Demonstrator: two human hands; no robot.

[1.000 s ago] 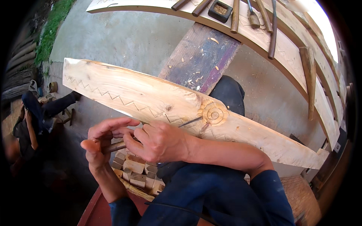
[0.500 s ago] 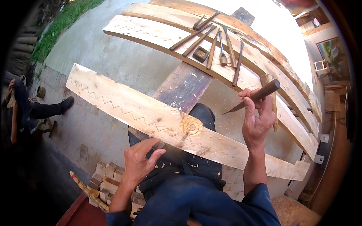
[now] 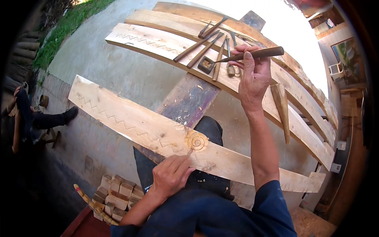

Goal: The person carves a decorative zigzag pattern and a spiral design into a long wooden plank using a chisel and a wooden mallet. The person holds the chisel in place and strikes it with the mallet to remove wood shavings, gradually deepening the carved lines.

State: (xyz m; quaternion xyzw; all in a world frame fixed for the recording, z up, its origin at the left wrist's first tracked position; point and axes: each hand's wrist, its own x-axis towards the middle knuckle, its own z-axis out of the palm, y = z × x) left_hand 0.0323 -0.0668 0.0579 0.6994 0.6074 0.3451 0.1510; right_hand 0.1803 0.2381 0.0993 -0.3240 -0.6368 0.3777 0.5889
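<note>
A long pale plank lies across my lap, with a zigzag line along it and a carved spiral rosette near its middle. My left hand is closed at the plank's near edge, just below the rosette, its fingers bent over the wood and the thumb along the edge. Out ahead, my right hand grips a carving chisel by its dark wooden handle. The chisel's pointed tip is at a small dark square box, inside or just over it; I cannot tell which.
Several chisels lie on a second zigzag-marked plank, with more planks behind. A tapered wooden club rests across that plank. A dark board supports the work. Wood blocks are stacked lower left; another person's leg shows far left.
My right hand has moved forward with the chisel, bringing its tip to the square box. My left hand has moved right and closed at the plank's edge below the rosette.
</note>
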